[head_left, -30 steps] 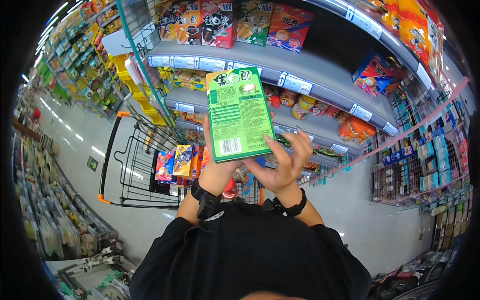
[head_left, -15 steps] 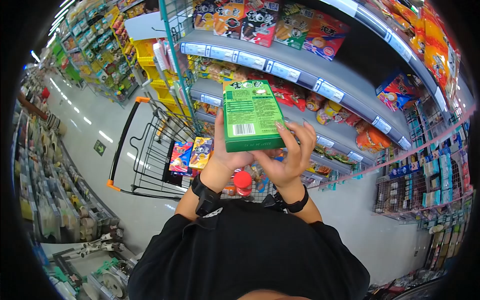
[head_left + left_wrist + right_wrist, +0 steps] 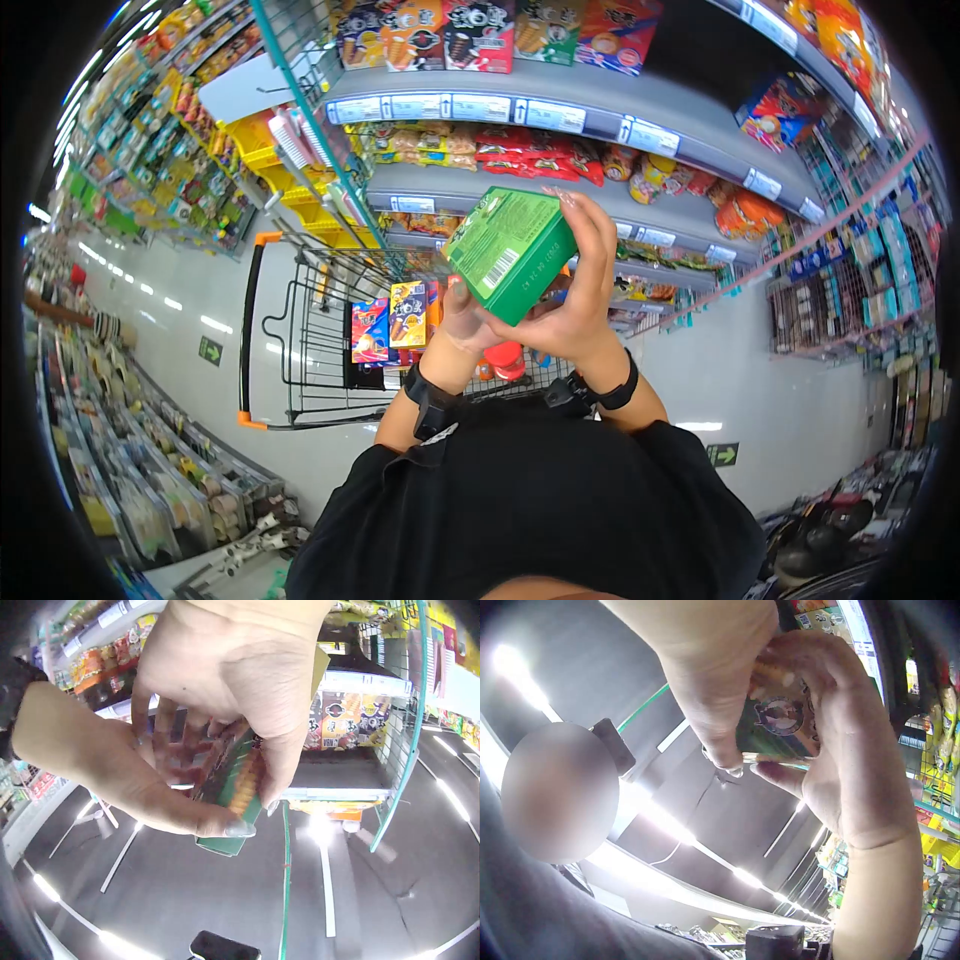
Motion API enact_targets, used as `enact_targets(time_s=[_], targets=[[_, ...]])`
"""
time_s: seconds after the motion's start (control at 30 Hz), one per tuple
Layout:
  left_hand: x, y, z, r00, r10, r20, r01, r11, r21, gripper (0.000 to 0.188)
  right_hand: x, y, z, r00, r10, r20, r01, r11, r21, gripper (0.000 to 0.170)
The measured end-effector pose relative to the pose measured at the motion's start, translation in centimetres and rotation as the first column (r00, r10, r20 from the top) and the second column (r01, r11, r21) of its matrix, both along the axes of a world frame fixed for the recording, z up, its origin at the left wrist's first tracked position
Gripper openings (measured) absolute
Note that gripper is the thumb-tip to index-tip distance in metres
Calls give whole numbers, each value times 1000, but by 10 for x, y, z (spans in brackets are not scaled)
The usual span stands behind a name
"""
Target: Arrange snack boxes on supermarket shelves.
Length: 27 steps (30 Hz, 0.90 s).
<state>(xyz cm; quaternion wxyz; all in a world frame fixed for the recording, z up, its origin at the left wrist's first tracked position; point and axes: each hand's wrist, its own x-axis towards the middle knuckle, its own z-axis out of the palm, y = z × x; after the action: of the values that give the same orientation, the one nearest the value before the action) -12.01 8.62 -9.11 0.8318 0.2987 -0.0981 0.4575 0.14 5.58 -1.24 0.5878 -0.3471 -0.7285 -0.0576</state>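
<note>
A green box [image 3: 515,255] with printed text and a barcode is held tilted in front of the chest. The left hand [image 3: 462,325] supports it from below at its lower left, thumb at the edge. Curled over its right side, the right hand [image 3: 588,275] grips it with fingertips on the top edge and thumb beneath. In the left wrist view the left hand [image 3: 232,675] and the right hand both pinch the box [image 3: 234,799]. The right wrist view shows the box's patterned underside [image 3: 780,716] between the two hands.
A shopping cart [image 3: 248,335] at the left holds colourful boxes [image 3: 408,314] and a red-lidded container [image 3: 504,356]. Ahead stands a shelf [image 3: 420,85] with snack boxes and bags. A pink-edged wire rack [image 3: 830,300] is at the right, yellow bins [image 3: 255,140] at the left.
The green box has turned and tilted, showing more of its end side. The right hand has moved from its lower right corner to a grip around its right side. The head view has shifted.
</note>
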Motion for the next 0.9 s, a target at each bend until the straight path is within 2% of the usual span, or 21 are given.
enact_targets(time_s=[0.07, 0.17, 0.27, 0.3, 0.4, 0.43, 0.53, 0.6, 0.67, 0.73, 0.83, 0.9], targets=[[9, 0, -2, 998, -55, 19, 55, 998, 8, 88, 11, 3, 2, 999, 33, 27, -34, 999, 16, 99], [15, -2, -2, 984, -133, 115, 154, 968, -198, 79, 23, 7, 11, 968, 238, 75, -236, 971, -38, 97], [14, 13, -37, 986, -164, -21, 139, 890, -433, 75, 33, -4, 34, 919, 384, 89, -359, 908, -215, 92], [14, 13, -26, 982, -188, -23, 161, 894, -417, 70, 34, -3, 37, 894, 440, 90, -412, 883, -224, 89], [3, -1, -2, 947, -129, -293, 95, 988, -125, 66, 37, 7, 34, 732, 680, -39, -663, 699, -268, 97], [4, -1, 3, 957, -164, -241, 142, 984, -107, 65, 34, 6, 33, 633, 752, -184, -769, 581, -267, 94], [7, 1, 5, 951, -158, -265, 151, 988, -45, 66, 31, 12, 34, 414, 866, -279, -905, 359, -230, 95], [8, 4, 4, 951, -171, -259, 158, 985, -69, 66, 34, 20, 34, 443, 874, -199, -886, 393, -246, 99], [8, 12, -7, 959, -149, -243, 135, 988, -71, 65, 34, 23, 32, 458, 863, -214, -880, 407, -243, 100], [10, 23, -18, 972, -82, -221, 80, 997, -20, 62, 30, 20, 28, 456, 831, -319, -888, 403, -221, 99], [11, 28, -18, 970, 28, -240, -36, 999, -31, 62, 34, 23, 33, 644, 760, -92, -753, 608, -250, 91], [10, 27, -8, 965, 106, -240, -105, 994, 14, 56, 31, 18, 37, 721, 686, -96, -685, 687, -242, 79]])
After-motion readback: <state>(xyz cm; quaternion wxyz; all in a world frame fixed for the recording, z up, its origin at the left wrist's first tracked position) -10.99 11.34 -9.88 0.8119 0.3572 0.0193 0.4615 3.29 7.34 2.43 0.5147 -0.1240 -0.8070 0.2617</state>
